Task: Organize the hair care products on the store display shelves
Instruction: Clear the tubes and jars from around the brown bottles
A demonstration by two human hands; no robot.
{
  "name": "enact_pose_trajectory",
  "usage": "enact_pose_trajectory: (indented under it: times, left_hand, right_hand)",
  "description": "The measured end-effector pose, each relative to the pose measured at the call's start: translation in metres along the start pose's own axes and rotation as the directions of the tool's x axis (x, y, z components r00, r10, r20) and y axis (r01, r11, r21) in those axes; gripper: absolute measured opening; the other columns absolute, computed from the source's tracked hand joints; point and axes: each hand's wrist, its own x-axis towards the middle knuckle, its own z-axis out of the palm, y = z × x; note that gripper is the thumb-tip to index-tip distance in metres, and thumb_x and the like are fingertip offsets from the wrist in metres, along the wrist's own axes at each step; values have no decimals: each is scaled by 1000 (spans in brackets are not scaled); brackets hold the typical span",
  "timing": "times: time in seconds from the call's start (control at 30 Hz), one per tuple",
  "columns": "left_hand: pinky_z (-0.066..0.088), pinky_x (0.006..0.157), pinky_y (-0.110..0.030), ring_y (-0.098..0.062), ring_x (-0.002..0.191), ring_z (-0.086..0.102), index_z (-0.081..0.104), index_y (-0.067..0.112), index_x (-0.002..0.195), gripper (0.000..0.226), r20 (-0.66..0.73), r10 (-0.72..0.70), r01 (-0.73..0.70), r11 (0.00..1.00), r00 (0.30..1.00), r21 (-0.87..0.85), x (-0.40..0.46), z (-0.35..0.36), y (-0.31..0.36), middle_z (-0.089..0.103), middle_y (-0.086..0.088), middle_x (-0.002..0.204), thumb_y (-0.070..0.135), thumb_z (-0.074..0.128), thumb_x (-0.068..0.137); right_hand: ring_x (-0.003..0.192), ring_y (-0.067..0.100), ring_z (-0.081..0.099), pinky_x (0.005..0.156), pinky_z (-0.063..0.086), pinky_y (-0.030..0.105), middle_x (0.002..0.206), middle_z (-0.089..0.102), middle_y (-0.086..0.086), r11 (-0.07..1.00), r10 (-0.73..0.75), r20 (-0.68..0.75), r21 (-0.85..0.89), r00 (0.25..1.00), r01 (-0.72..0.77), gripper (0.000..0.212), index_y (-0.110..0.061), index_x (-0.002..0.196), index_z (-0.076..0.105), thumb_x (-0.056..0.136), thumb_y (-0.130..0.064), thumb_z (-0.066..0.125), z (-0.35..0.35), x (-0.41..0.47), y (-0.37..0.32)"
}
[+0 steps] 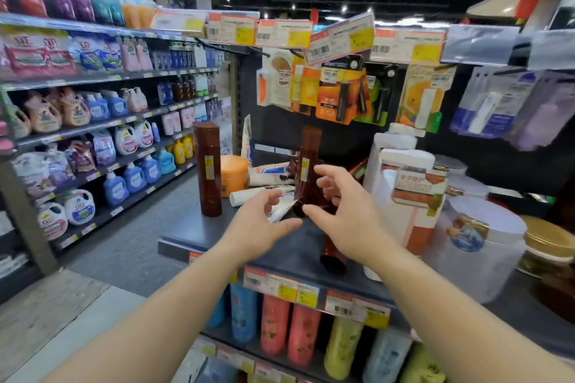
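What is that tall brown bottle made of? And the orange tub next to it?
The tall brown bottle looks like glossy plastic: light streaks run down its smooth side. The orange tub also seems plastic, with a softer shine on its lid. Neither is certain from looks alone.

The dark shelf (289,246) carries many products. At its left stands a tall brown bottle (208,168), upright, and just behind it to the right is an orange jar (233,175). White tubes (264,193) lie flat in the middle. A second brown bottle (306,165) stands among them. Another brown bottle (333,253) lies near the front edge. At the right stand white containers (401,196) and a gold-lidded jar (549,242).
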Motion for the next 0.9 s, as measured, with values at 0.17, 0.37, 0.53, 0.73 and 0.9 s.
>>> enact_pose_trajectory:
  times: [0.17, 0.37, 0.53, 0.73, 0.9]
  left_hand:
    - [38, 99, -21, -1, 118, 47, 46, 27, 137, 70, 116, 59, -64, 997, 991, 38, 20, -26, -23, 54, 12, 129, 37, 78, 76]
    - [41, 105, -27, -4, 121, 51, 52, 25, 133, 67, 280, 99, -150, 974, 955, 168, 31, -54, -64, 55, 11, 131, 41, 79, 73]
    - [39, 103, -24, -4, 121, 46, 47, 29, 135, 72, 413, 137, -243, 946, 900, 215, 28, -57, -76, 47, 15, 129, 47, 76, 72]
    - [41, 103, -27, -6, 121, 47, 48, 31, 135, 68, 424, 164, -289, 924, 891, 249, 33, -63, -81, 48, 12, 135, 44, 75, 74]
    - [39, 103, -23, -7, 122, 47, 52, 30, 133, 57, 383, 155, -290, 901, 910, 323, 37, -78, -88, 51, 11, 135, 34, 71, 79]
  right_hand:
    - [107, 7, 53, 94, 47, 27, 116, 55, -10, 974, 226, -75, 4, 971, -226, 62, -31, 135, 44, 82, -24, 74, 33, 25, 18]
    - [96, 3, 54, 80, 42, 16, 106, 54, -15, 933, 358, -77, 47, 930, -356, 58, -29, 132, 47, 81, -22, 75, 82, 38, 22]
    - [99, 6, 54, 75, 42, 18, 112, 53, -12, 901, 433, -76, 21, 898, -433, 56, -32, 131, 46, 83, -23, 73, 107, 38, 17]
    - [99, 7, 55, 75, 45, 20, 116, 51, -9, 873, 487, -39, -15, 873, -488, 59, -32, 134, 44, 83, -25, 73, 114, 36, 13]
    - [101, 7, 58, 88, 52, 29, 116, 54, -9, 868, 496, 36, -8, 868, -496, 57, -31, 134, 44, 84, -24, 71, 122, 41, 11]
